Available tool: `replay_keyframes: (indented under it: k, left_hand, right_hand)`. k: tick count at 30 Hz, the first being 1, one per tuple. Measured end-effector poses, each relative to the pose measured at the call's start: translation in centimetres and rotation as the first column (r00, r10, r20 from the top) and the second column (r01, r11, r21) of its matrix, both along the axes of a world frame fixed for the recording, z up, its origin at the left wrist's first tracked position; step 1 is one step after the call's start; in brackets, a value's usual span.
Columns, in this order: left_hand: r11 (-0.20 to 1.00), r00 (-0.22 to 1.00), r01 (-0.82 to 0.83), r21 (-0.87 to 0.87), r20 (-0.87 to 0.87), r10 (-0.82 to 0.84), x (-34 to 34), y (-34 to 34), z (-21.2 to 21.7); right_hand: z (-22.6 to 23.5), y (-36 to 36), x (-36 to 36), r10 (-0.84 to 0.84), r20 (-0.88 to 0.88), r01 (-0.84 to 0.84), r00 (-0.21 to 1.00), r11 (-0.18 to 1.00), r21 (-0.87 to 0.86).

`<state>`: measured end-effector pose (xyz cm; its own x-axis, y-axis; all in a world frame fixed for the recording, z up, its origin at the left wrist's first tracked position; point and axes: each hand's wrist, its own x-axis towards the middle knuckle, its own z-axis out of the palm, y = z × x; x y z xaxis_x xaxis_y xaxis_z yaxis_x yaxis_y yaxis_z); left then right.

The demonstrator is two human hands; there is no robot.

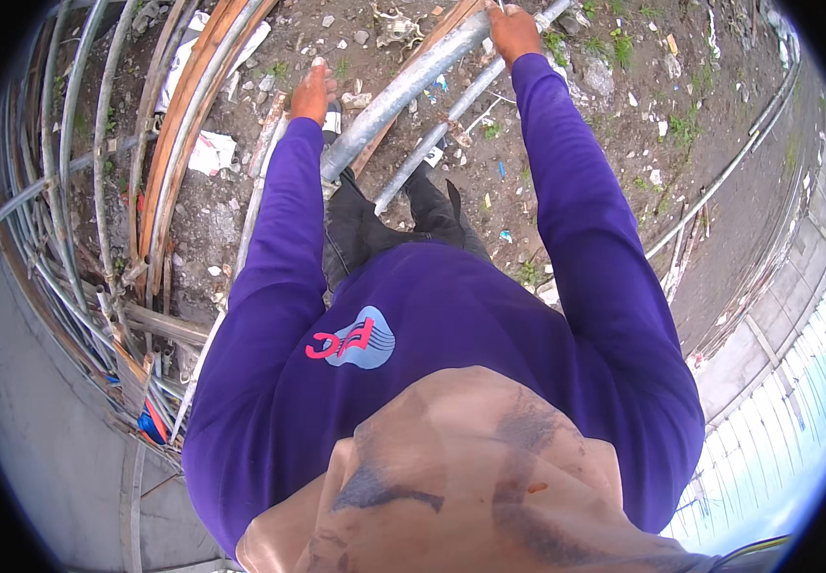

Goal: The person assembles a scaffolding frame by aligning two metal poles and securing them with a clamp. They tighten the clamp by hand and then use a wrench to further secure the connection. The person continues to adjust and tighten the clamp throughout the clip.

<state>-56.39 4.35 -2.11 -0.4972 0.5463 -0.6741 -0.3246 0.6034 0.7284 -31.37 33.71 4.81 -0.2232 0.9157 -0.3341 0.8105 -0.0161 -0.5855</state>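
Observation:
A thick grey metal pipe (408, 86) slants from between my legs up to the top edge. Alongside it on the right lies a thinner grey pipe (442, 134). At the top, my right hand (513, 33) is closed beside the upper part of the thick pipe, over the thinner one. A thin pale bit shows at its fingertips; what it grips is not clear. My left hand (311, 94) is left of the thick pipe's lower end, apart from it. Its thumb stretches upward and nothing shows in it, though the fingers are partly hidden.
Many long pipes (69, 76) and brown timber strips (205, 86) lie stacked on the left. The ground (604, 143) is dirt with stones, litter and weeds. More long poles (719, 186) lie at right, beside a grey block wall (785, 296). A white scrap (211, 153) lies near the timber.

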Motion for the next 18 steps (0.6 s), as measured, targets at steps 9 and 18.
replay_keyframes:
  k: [9, 18]
  left_hand:
    - [0.479, 0.677, 0.661, -0.577, 0.182, -0.713, -7.0, -32.3, -6.1]
    - [0.339, 0.552, 0.737, -0.584, 0.231, -0.801, -3.2, -33.1, -3.2]
  right_hand:
    - [-1.5, 2.5, -0.5, -0.060, -0.137, 0.033, 0.989, 0.982, -0.188]
    - [5.2, -0.9, -4.5, -0.093, 0.067, 0.101, 0.993, 0.986, -0.131]
